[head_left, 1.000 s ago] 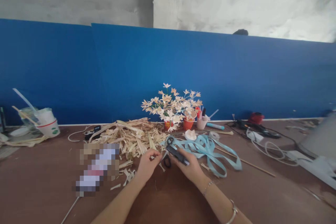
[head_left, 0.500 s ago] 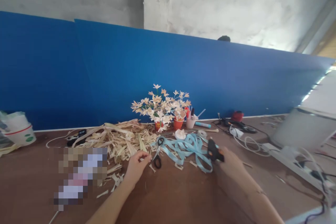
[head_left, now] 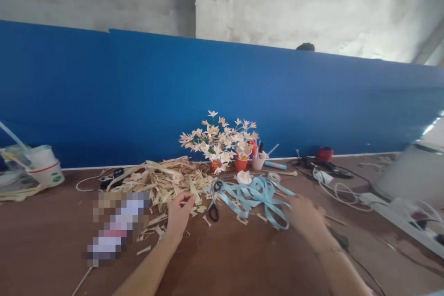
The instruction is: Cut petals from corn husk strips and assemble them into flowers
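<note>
My left hand [head_left: 181,212] is closed with thumb and forefinger together, in front of a pile of dry pale husk strips [head_left: 163,178]; what it pinches is too small to make out. Black-handled scissors [head_left: 214,212] lie just right of it. My right hand [head_left: 305,215], smeared by motion, is at the right end of a tangle of light blue ribbon [head_left: 255,194]. Partly behind my right wrist, a dark glue gun [head_left: 342,239] with a cord lies on the table. A white crumpled flower-like piece [head_left: 244,177] sits behind the ribbon.
Pale handmade flowers [head_left: 217,136] stand in red cups [head_left: 241,163] against a blue partition [head_left: 156,92]. Beside them is a white cup [head_left: 258,162] of pens. Cables and a power strip [head_left: 405,226] lie right; a white tub [head_left: 48,173] stands left, near a blurred-out device [head_left: 118,229].
My right hand has let go of the glue gun, which now lies to the right of it. The view has turned slightly left. My left hand stays pinched.
</note>
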`<state>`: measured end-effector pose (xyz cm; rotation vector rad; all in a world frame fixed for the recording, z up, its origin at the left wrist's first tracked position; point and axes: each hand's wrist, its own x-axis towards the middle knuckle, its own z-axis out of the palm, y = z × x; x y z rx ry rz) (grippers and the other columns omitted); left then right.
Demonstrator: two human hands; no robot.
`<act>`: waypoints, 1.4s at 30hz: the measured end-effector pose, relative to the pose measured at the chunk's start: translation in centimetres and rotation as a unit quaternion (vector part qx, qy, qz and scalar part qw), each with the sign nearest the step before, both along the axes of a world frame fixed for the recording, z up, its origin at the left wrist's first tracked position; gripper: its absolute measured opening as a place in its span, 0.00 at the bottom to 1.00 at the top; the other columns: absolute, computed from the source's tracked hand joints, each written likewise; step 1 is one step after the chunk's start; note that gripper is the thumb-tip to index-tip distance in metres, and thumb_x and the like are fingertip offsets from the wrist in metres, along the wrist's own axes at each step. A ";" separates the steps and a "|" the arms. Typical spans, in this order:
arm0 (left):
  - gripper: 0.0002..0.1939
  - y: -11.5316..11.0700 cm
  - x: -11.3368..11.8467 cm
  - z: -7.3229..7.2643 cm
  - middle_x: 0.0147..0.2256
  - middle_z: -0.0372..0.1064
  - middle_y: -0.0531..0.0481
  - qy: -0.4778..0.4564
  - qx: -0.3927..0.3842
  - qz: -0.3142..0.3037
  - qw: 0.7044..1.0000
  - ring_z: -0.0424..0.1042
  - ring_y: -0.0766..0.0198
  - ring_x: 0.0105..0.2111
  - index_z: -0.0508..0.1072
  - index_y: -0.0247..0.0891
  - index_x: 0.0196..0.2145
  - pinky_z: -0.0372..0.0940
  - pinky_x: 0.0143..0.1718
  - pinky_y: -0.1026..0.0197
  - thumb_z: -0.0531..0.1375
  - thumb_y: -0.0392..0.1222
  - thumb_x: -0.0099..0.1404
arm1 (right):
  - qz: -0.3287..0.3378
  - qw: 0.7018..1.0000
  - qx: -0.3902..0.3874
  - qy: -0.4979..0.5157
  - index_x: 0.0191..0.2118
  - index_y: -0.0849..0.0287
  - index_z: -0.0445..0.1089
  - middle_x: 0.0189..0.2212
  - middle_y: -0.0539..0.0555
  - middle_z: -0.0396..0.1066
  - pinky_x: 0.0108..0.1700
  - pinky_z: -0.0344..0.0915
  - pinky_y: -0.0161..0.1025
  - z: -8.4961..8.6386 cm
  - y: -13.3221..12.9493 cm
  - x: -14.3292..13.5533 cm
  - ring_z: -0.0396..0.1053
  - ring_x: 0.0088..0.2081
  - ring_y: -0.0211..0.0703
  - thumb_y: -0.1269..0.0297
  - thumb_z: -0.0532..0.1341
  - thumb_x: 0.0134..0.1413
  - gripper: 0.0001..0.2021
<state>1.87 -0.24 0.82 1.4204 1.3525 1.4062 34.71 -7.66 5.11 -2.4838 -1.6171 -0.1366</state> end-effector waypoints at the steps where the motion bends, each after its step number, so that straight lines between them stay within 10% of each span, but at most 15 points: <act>1: 0.15 0.1 -0.1 0.0 0.23 0.69 0.51 -0.001 0.007 0.011 1.000 0.64 0.64 0.24 0.73 0.35 0.24 0.60 0.27 0.64 0.59 0.52 0.51 | 0.054 0.998 0.003 0.028 0.35 0.54 0.74 0.39 0.60 0.72 0.44 0.54 0.49 0.7 0.8 -3.0 0.67 0.43 0.54 0.69 0.55 0.47 0.12; 6: 0.15 0.4 -0.6 -0.3 0.22 0.67 0.52 0.002 0.041 0.048 0.998 0.63 0.65 0.21 0.73 0.35 0.24 0.59 0.24 0.64 0.59 0.52 0.52 | 0.335 0.937 -0.005 0.102 0.30 0.53 0.74 0.33 0.52 0.74 0.44 0.51 0.40 0.2 4.7 -15.7 0.66 0.41 0.44 0.68 0.54 0.51 0.11; 11: 0.14 0.6 -0.7 -0.2 0.23 0.68 0.51 0.007 0.070 0.066 0.995 0.66 0.63 0.24 0.73 0.36 0.24 0.60 0.26 0.64 0.59 0.50 0.53 | 0.367 0.925 -0.016 0.099 0.32 0.53 0.74 0.35 0.53 0.73 0.42 0.50 0.40 -2.3 6.8 -20.3 0.65 0.42 0.45 0.67 0.55 0.50 0.09; 31: 0.11 0.4 -0.5 -0.1 0.24 0.69 0.49 0.006 0.050 0.055 0.997 0.68 0.62 0.27 0.72 0.36 0.26 0.62 0.28 0.63 0.57 0.47 0.54 | 0.441 0.892 -0.026 0.095 0.36 0.60 0.68 0.40 0.58 0.67 0.44 0.51 0.43 -3.5 7.4 -20.8 0.60 0.45 0.49 0.77 0.55 0.43 0.12; 42: 0.13 0.4 -0.5 -0.2 0.24 0.68 0.50 0.003 0.028 0.028 0.999 0.66 0.63 0.25 0.72 0.36 0.25 0.61 0.26 0.64 0.58 0.49 0.54 | 0.316 0.777 0.074 0.539 0.36 0.59 0.64 0.22 0.46 0.65 0.28 0.58 0.33 -4.4 8.6 -18.9 0.62 0.23 0.35 0.66 0.56 0.45 0.09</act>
